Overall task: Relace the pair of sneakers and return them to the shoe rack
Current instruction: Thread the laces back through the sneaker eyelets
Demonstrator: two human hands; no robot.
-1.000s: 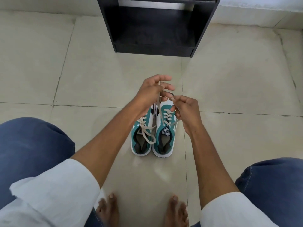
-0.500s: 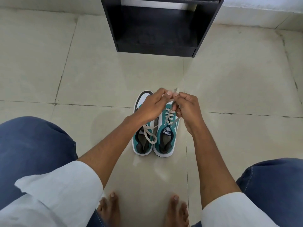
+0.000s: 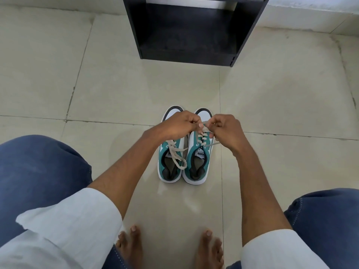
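Two teal-and-white sneakers stand side by side on the floor, toes pointing away from me. The left sneaker [image 3: 171, 162] has a cream lace tied in a loose bow. The right sneaker [image 3: 198, 162] has its cream lace [image 3: 202, 136] threaded through the upper eyelets. My left hand [image 3: 178, 125] and my right hand [image 3: 226, 131] hover over the front of the right sneaker, each pinching an end of that lace, fingertips almost touching. One lace strand trails out to the right under my right hand. The black shoe rack [image 3: 190, 30] stands beyond the shoes.
The floor is pale beige tile [image 3: 97, 84] with dark grout lines. My knees in blue jeans frame both sides, and my bare feet [image 3: 169, 247] rest close behind the shoes. A white wall base [image 3: 310, 16] runs behind the rack.
Both hands have dropped from above the shoes to the front of the right sneaker, pulling the lace down. The toes of both sneakers are now uncovered.
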